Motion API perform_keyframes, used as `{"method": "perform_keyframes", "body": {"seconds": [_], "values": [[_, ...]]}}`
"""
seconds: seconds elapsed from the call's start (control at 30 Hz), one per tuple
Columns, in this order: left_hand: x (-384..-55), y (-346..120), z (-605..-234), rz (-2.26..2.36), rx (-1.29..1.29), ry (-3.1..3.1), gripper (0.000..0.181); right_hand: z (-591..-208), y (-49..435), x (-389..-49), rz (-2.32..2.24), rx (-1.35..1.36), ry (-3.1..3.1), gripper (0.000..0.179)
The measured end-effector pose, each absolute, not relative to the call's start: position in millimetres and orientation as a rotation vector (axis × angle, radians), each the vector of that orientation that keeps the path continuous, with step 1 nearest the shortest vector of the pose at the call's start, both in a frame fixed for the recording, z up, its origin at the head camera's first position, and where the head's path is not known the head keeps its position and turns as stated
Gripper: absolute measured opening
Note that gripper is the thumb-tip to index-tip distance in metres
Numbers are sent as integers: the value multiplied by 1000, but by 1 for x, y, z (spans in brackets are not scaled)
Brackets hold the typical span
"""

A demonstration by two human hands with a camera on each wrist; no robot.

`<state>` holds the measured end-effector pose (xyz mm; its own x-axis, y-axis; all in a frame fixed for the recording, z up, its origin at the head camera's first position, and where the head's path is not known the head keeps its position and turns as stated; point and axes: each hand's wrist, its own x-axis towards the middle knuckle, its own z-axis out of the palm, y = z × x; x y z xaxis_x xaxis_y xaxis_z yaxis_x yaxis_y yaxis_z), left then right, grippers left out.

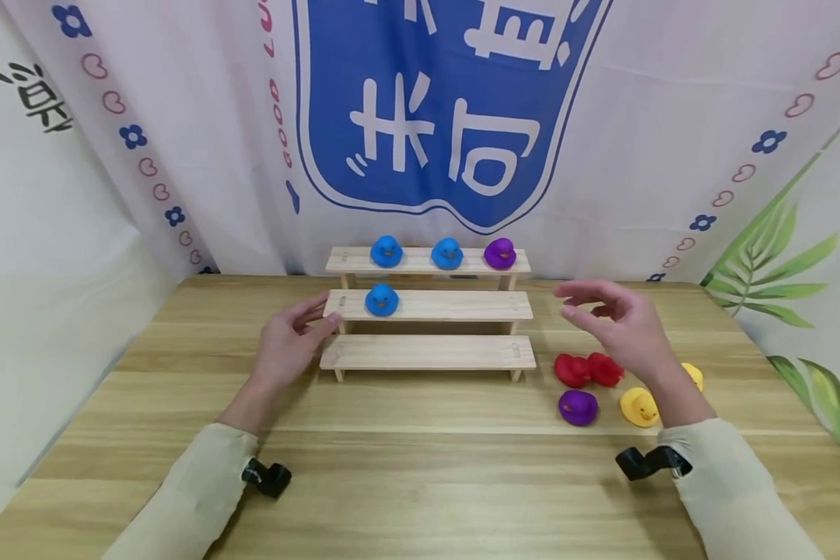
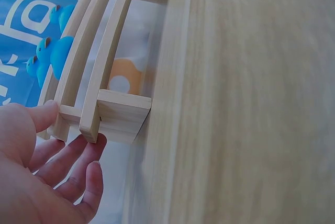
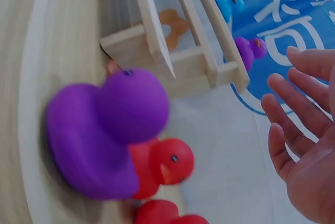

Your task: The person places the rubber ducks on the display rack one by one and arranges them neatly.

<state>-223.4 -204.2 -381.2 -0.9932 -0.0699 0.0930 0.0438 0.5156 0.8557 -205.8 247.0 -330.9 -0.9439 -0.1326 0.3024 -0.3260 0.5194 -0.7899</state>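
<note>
A three-tier wooden stand (image 1: 427, 354) stands at the table's middle. My left hand (image 1: 290, 342) grips the left end of its middle tier, thumb against the board and fingers around its end. Two blue rubber ducks (image 1: 448, 254) and a purple rubber duck (image 1: 500, 254) sit on the top tier. Another blue duck (image 1: 381, 300) is at the left of the middle tier. My right hand (image 1: 619, 323) hovers right of the stand, fingers loosely bent and holding nothing. Below it on the table lie two red ducks (image 1: 572, 371), a purple duck (image 1: 578, 407) and yellow ducks (image 1: 639, 407), one partly hidden by the wrist.
Behind the wooden table (image 1: 406, 482) hangs a white curtain (image 1: 231, 117) with a blue printed panel (image 1: 420, 187). In the right wrist view, the loose purple duck (image 3: 104, 135) is close to the camera, with the red ducks (image 3: 170, 161) beyond it.
</note>
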Motion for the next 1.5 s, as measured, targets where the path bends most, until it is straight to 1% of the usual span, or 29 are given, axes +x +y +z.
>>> {"method": "perform_keyframes", "body": {"seconds": [0.23,0.5,1.0,1.23,1.5], "values": [[-225,-201,-382,-1491,4,-2611,60,-334,266,-203,1366,377,-2571,37],[-227,-201,-384,-1504,-7,-2617,62,-340,278,-201,1365,360,-2606,36],[-226,-203,-385,-1501,2,-2618,62,-355,304,-204,1428,431,-2794,38],[-226,-203,-385,-1493,15,-2624,63,-362,311,-207,1421,491,-2920,43],[-225,-204,-384,-1497,29,-2624,62,-366,314,-210,1474,543,-2999,42]]}}
